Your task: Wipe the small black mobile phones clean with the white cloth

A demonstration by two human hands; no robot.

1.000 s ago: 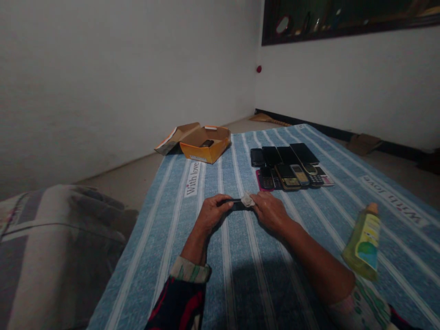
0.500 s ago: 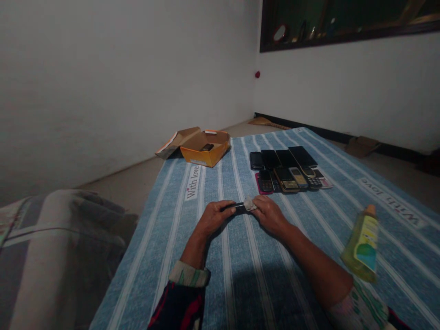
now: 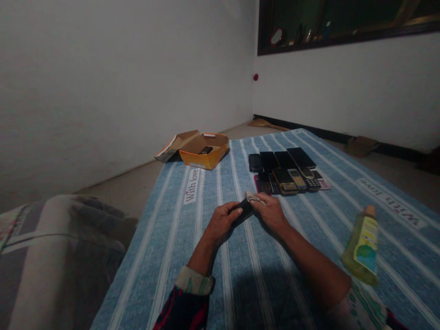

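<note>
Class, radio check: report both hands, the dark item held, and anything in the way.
Left hand gripping dark flat object. Right hand holding pale cloth against its far end. Phones beyond right hand; bottle apart, to the right.

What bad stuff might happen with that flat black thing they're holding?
The flat black rectangular object might slip: the left hand holds one end while the right hand holds a crumpled pale wipe against the other. The patterned right sleeve, close to the translucent yellow-green bottle, might bump it.
</note>
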